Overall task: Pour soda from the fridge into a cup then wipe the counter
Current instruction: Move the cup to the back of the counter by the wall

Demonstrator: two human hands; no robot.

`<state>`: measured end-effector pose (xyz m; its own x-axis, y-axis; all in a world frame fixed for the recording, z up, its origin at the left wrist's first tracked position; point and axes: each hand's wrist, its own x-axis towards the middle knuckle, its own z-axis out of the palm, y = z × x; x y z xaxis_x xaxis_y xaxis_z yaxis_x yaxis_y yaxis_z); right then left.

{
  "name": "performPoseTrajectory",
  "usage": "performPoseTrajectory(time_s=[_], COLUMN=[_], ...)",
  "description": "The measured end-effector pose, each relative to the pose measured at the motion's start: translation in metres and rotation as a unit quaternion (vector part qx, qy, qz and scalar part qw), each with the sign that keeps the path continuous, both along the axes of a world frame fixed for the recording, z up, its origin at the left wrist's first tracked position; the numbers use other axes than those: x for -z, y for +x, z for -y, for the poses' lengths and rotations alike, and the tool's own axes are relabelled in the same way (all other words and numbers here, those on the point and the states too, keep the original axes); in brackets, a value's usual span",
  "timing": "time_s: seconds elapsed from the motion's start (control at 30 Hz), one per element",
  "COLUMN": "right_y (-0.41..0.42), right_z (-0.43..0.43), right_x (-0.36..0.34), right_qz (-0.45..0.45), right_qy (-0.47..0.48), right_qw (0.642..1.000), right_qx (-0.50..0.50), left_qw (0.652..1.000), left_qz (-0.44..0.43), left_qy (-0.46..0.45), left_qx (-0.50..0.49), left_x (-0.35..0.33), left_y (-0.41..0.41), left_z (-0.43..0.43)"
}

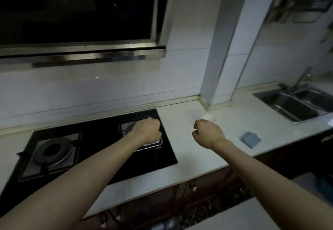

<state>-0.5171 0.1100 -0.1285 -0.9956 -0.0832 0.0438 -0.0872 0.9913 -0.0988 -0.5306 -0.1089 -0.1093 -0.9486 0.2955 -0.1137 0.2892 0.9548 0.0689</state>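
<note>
Both arms outstretched; left hand and right hand fisted, empty. Cup upright, mouth up.

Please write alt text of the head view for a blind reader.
Two hands, closed as fists, reach over a dim kitchen counter: the left hand above a stove burner, the right hand near a white cup. A blue cloth lies further right, near a sink.
</note>
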Motion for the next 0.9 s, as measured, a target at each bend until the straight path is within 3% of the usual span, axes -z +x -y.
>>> performPoseTrajectory(time_s=[0.53, 0.9], right_y=[-0.126, -0.22], right_z=[-0.154, -0.187], right_x=[0.027, 0.096], right_qz=[0.072, 0.203], right_qy=[0.004, -0.017], right_qw=[0.992, 0.979], right_qx=[0.103, 0.026], left_qw=[0.993, 0.983], left_qz=[0.041, 0.164], left_qy=[0.0, 0.063], left_qx=[0.11, 0.049], left_x=[0.059, 0.119], left_y=[-0.168, -0.223], left_z=[-0.176, -0.22])
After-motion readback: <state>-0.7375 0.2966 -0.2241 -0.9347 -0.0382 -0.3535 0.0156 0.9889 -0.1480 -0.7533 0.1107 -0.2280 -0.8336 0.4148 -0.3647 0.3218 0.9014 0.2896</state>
